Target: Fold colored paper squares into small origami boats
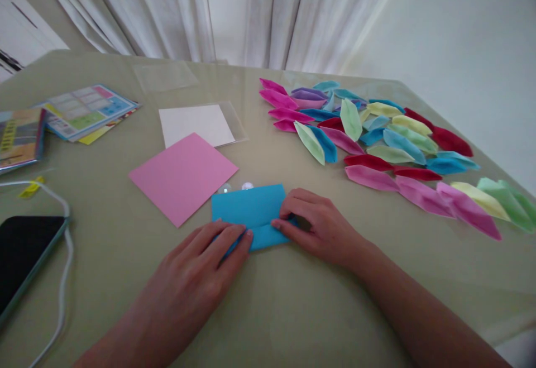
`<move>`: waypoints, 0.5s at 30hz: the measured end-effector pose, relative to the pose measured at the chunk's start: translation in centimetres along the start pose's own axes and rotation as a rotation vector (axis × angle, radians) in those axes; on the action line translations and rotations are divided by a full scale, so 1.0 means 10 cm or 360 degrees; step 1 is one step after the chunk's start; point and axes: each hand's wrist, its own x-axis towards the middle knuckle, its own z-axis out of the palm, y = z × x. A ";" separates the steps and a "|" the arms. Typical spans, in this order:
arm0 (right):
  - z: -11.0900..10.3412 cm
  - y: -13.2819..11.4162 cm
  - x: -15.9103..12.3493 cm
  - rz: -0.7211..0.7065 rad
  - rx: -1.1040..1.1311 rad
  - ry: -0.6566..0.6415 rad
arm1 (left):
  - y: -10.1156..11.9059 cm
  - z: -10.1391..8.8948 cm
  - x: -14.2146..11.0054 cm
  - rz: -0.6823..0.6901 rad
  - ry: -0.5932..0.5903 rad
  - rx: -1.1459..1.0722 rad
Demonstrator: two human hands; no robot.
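A sheet of blue origami paper (pixel 247 203) lies on the table in front of me, with a lengthwise fold along its near side. My left hand (pixel 205 264) is closed on the paper's near left part, thumb and fingertips pressing the folded strip. At the right end, my right hand (pixel 320 223) pinches the paper between thumb and curled fingers, hiding that edge. Just beyond the left hand, a pink square of paper (pixel 184 175) partly overlaps a white sheet (pixel 196 125) in a clear sleeve.
Several folded paper pieces (pixel 389 153) in many colours spread across the table's right side. Two small clear beads (pixel 248 186) sit behind the blue paper. On the left are a phone (pixel 25 251), a white cable (pixel 65 267) and printed packets (pixel 90 111).
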 end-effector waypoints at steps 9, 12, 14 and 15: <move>-0.08 -0.04 -0.04 0.0109 0.0125 -0.0194 | 0.08 -0.14 0.09 0.0036 -0.0028 0.0061; -0.09 -0.04 -0.03 0.0130 0.0117 -0.0219 | 0.17 -0.19 0.08 0.0021 -0.0095 0.0132; -0.09 -0.04 -0.03 0.0133 0.0128 -0.0225 | 0.25 -0.20 0.02 -0.0013 -0.0155 0.0198; -0.09 -0.05 -0.02 0.0135 0.0131 -0.0228 | 0.29 -0.19 -0.01 -0.0026 -0.0187 0.0224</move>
